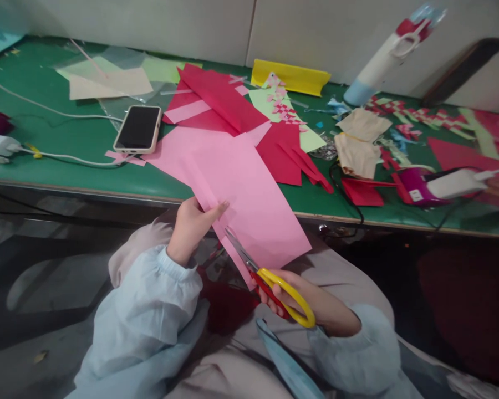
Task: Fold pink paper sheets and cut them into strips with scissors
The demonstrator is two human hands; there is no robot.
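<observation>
A large sheet of pink paper (249,188) reaches from the table over its front edge above my lap. My left hand (195,221) pinches its left edge, thumb on top. My right hand (299,296) is wrapped round the handles of a pair of scissors (274,288), one loop yellow and the other red. The scissor blades point up and left into the paper, and a narrow pink strip hangs partly cut along the left side. Some fingers of my right hand are hidden behind the handles.
On the green table (45,172) lie a phone (139,128), red paper (283,155), a white cable (66,155) and a yellow folded piece (291,77). Farther right are tan gloves (360,144), a purple tape-like roll (416,185) and woven red-green strips (424,116). A white-blue bottle (374,66) stands behind.
</observation>
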